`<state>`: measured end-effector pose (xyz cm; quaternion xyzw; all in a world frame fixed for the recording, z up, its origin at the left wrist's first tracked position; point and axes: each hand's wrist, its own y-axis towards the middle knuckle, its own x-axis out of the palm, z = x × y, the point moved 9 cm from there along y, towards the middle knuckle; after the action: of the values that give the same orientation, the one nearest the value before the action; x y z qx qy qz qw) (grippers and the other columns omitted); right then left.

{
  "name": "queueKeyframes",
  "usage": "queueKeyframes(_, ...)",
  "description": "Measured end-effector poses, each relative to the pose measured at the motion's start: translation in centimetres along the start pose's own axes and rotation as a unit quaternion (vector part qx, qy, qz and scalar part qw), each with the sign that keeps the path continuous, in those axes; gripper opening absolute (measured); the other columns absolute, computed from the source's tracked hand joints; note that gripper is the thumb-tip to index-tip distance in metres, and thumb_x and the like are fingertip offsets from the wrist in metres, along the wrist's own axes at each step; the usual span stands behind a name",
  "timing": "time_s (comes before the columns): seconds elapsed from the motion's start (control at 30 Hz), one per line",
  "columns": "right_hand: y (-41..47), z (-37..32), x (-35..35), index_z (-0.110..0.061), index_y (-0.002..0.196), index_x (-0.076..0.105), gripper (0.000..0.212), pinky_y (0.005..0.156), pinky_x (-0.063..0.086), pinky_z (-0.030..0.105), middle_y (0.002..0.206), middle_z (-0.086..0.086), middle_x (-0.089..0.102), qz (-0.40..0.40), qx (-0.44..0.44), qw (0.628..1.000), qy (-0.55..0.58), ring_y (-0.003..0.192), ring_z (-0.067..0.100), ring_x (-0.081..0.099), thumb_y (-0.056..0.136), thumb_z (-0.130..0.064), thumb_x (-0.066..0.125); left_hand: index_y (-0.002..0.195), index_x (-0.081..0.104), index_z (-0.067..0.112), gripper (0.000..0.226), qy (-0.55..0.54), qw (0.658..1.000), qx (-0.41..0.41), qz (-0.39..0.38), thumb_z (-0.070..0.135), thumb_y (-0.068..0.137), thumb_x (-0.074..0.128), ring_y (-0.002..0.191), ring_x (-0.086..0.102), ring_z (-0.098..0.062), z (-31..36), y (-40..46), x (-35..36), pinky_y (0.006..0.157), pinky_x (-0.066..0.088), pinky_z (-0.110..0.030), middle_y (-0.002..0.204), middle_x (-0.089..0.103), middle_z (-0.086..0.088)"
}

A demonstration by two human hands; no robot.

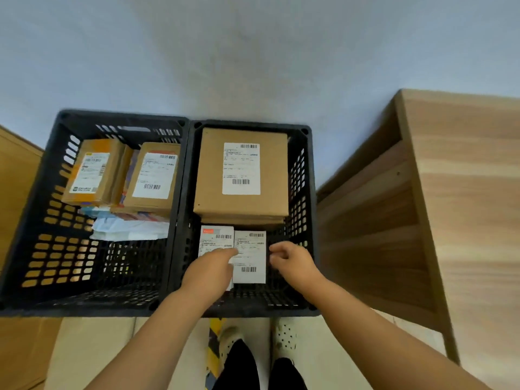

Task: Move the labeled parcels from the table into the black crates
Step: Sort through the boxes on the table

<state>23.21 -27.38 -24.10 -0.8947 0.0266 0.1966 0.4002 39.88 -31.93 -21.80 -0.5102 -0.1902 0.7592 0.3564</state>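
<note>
Left hand (209, 267): reached down into the near part of the right crate (305, 175); the fingers are extended, almost straight, and laid on the white labels of two small parcels. Nothing is seen to be gripped; whether the thumb is tucked beneath a parcel cannot be told.
Right hand (292, 261): held just to the right of the same parcels, fingers loosely curled inward with a gap to the label edge. Nothing is seen to be held; contact with the parcel cannot be confirmed.
Small parcels: a red-topped label parcel (216, 240) at left and a plain white-label parcel (250, 257) at right, lying side by side and touching, low in the near half of the right crate. The near left part is covered by the left hand.
Large brown box (242, 173): laid flat, label up, filling the far half of the right crate, on top of further cardboard whose edges alone are seen.
Left crate (50, 220): set against the right crate. Two brown labeled boxes (92, 173) (153, 178) are leaned together at its far side, over pale wrapped packages (129, 229) that are mostly hidden.
Label text: too small and blurred to be read.
Table (464, 192): wooden, at right, cut off by the frame edge; no parcels are seen on the visible part.
Wooden furniture (17, 178): at far left, only partly shown.
Person: forearms, dark trousers and pale perforated shoes (285, 337) are seen at the near edge.
</note>
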Motion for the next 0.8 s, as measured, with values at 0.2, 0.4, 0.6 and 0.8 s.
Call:
queueKeyframes(0.2,-9.7,-2.6,-9.0,-0.017,0.112,0.064,0.022,0.082,0.054,0.038,0.091,-0.004,0.068,0.105,-0.037,0.994,0.022,0.088,0.023,0.066,0.093,-0.014,0.053,0.137,0.046,0.029,0.039,-0.033,0.995,0.071,0.064,0.020,0.100,0.037,0.109,0.058,-0.014,10.0,-5.4,-5.2,0.081,0.046,-0.025,0.138,0.050,0.009)
queueKeyframes(0.4,-17.8,-2.6,-17.5,-0.021,0.109,0.066,0.022,0.081,0.046,0.019,0.098,-0.008,0.065,0.176,-0.070,0.982,-0.010,0.094,0.008,0.061,0.090,-0.017,0.056,0.133,0.051,0.029,0.037,-0.024,0.982,0.169,0.084,0.021,0.099,0.042,0.119,0.053,-0.012,21.4,-9.8,-6.6,0.094,0.046,-0.030,0.133,0.056,0.009)
queueKeyframes(0.6,-26.1,1.8,-27.9,-0.022,0.112,0.065,0.023,0.086,0.048,0.025,0.106,-0.006,0.065,0.231,-0.082,0.969,-0.030,0.097,0.009,0.059,0.091,-0.023,0.055,0.133,0.052,0.027,0.036,0.011,0.959,0.261,0.107,0.021,0.099,0.043,0.120,0.051,-0.010,34.8,-14.6,-4.9,0.100,0.043,-0.028,0.133,0.055,0.010)
queueKeyframes(0.8,-34.1,12.0,-40.0,-0.019,0.110,0.066,0.022,0.080,0.047,0.026,0.095,-0.006,0.061,0.290,-0.072,0.954,0.005,0.091,0.012,0.060,0.091,-0.021,0.055,0.133,0.051,0.029,0.035,0.030,0.950,0.305,0.068,0.026,0.098,0.043,0.116,0.053,-0.007,48.5,-19.2,4.0,0.093,0.041,-0.022,0.131,0.056,0.012)
